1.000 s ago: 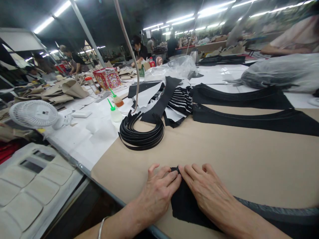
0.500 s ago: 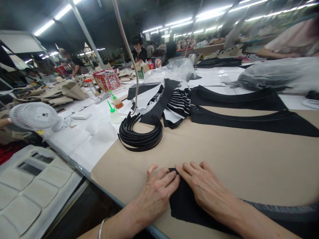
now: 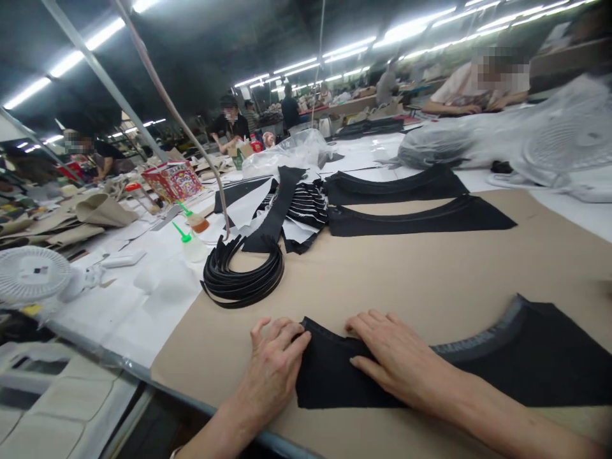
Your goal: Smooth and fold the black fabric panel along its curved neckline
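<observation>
Panel [image 3: 335, 376] lies on the tan sheet [image 3: 430, 268] right in front of you, curved edge on the far side. Left hand [image 3: 273, 364]: fingertips on its far left corner; can't tell if that's a pinch or just a press. Right hand [image 3: 394, 354]: laid over the panel by the curve, thumb apart from fingers, gripping nothing visible.

Looks like edge work. I'd anchor the corner with the left, press short passes along the curve with the right, no pulling; stretch would likely pucker it. Edge band [image 3: 482, 338] past your right hand looks wrinkled, so go slower there. Your right forearm crosses the panel; go light so it doesn't drag.

Black strips [image 3: 243, 290] and two similar panels [image 3: 421, 218] sit beyond, well apart from your hands.
</observation>
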The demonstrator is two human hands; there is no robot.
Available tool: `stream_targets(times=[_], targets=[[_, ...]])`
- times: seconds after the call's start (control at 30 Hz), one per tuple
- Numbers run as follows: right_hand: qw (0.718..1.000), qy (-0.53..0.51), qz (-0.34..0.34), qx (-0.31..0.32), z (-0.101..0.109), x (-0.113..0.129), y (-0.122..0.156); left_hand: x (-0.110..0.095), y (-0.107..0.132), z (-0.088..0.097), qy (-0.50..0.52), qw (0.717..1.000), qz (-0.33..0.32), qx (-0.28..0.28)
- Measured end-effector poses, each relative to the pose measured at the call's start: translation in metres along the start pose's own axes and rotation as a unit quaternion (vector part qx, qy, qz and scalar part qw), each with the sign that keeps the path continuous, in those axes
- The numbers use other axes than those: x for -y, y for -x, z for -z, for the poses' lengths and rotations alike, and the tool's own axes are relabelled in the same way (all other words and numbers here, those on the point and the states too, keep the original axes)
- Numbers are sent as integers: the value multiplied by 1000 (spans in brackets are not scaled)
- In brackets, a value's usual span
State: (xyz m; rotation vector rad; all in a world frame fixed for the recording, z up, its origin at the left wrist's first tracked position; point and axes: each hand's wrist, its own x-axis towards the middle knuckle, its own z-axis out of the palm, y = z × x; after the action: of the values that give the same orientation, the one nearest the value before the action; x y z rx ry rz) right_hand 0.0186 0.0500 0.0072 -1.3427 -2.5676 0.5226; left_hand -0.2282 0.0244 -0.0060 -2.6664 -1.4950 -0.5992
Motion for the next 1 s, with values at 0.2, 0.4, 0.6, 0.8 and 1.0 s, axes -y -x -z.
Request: stream_targets(times=[0.2, 0.4, 0.6, 0.8, 1.0], targets=[[997, -52, -48, 23, 12, 1, -4, -22, -21, 4, 54, 997, 60, -4], [996, -60, -61, 18, 10, -2, -7, -43, -51, 0, 108, 988, 46, 98], [994, -90, -49, 27, 11, -8, -4, -42, -68, -9, 144, 974, 13, 175], [993, -116, -24, 16, 7, -13, 4, -44, -71, -10, 164, 969, 17, 185], [992, -128, 16, -1, 0, -23, 12, -46, -63, -14, 165, 972, 22, 169]])
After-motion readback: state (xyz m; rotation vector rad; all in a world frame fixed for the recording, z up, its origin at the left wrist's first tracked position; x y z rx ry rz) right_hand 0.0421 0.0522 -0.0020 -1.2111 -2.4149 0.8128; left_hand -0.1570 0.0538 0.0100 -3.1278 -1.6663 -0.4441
